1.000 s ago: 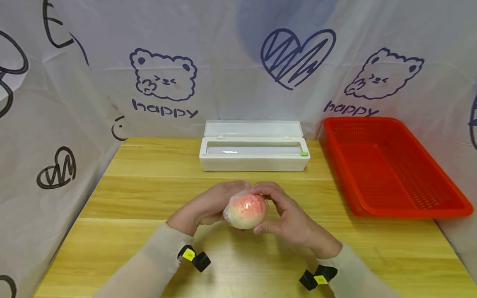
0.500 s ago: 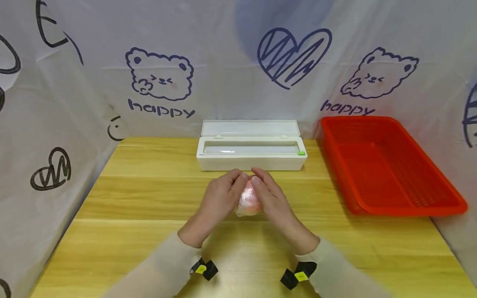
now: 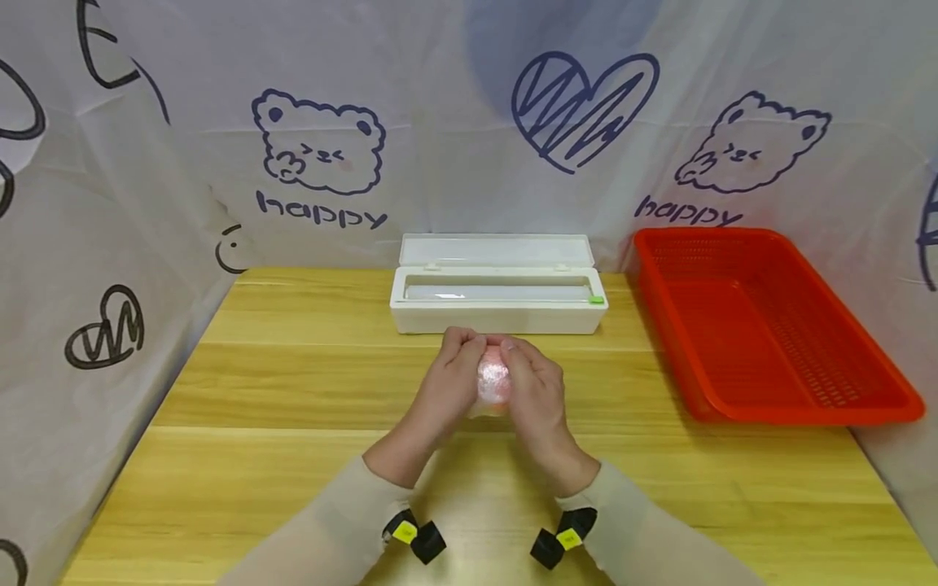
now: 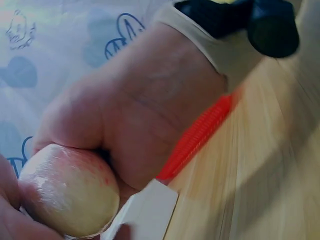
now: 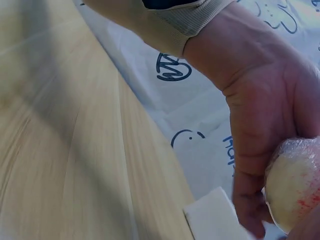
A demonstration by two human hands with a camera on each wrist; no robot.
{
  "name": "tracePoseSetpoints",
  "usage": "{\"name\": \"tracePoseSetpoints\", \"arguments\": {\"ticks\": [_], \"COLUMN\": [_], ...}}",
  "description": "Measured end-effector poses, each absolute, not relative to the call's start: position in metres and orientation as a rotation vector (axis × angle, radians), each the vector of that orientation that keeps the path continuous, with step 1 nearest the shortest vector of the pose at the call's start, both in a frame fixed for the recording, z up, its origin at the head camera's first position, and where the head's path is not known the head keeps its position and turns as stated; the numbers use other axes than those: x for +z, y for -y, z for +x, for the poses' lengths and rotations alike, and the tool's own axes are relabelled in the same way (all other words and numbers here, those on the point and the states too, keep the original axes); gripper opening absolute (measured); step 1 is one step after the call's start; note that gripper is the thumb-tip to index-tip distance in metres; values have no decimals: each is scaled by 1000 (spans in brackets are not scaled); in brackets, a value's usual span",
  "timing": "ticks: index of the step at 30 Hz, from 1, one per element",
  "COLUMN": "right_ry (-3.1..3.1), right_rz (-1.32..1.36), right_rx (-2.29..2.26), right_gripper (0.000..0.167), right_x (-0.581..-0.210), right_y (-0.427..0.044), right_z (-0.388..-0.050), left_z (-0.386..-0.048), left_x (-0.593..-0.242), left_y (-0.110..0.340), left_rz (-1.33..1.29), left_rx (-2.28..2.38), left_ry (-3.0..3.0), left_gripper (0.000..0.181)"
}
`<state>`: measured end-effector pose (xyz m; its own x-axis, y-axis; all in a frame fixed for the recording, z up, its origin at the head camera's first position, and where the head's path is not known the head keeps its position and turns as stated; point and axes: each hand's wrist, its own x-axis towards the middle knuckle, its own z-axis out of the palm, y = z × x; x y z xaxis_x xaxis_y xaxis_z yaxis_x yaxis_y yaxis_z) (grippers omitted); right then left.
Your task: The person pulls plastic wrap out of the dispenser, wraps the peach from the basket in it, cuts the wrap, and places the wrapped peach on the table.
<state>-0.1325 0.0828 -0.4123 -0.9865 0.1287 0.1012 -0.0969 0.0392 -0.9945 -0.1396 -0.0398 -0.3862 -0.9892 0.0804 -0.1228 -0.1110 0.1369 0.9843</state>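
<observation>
A red-and-cream peach (image 3: 494, 379), wrapped in shiny cling film, is held between both hands in front of the white box. My left hand (image 3: 447, 387) cups it from the left, and the right hand (image 3: 540, 399) curves round it from the right. Both thumbs press near its top, and their tips nearly meet. In the left wrist view the wrapped peach (image 4: 70, 195) sits against the opposite palm, its film drawn tight over a pale side. The right wrist view shows only part of the peach (image 5: 292, 190), at the right edge. The far fingers are mostly hidden.
A white cling film box (image 3: 498, 318) with its lid raised and a green slider stands behind the hands. To the right lies a red perforated basket (image 3: 699, 382). The wooden table (image 3: 278, 456) meets a patterned cloth backdrop at the back and left.
The hands have turned from holding the peach at its sides to cupping it with thumbs on top. They moved slightly away from the body, and the forearms drew closer together.
</observation>
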Motion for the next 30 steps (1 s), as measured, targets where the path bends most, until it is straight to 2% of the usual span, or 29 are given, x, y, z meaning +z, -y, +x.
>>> {"name": "tracePoseSetpoints", "arguments": {"ticks": [5,13,26,30], "right_ry": [2148,2256,2209,2252], "right_rz": [-38,-80,-10,91], "right_rx": [2121,1978,2010,2054], "right_gripper": [35,35,35,35], "right_x": [-411,-403,-403,-402], "right_y": [-84,-78,-77,-82], "right_z": [-135,-141,-136,-138], "left_z": [-141,-136,-138,-141], "left_x": [-390,-399,-399,-395], "left_y": [39,30,36,40], "left_rz": [-61,28,27,-1], "left_rx": [1960,1979,1952,1947], "left_ry": [-2162,-2464,-2505,-2462], "left_gripper": [48,26,22,24]}}
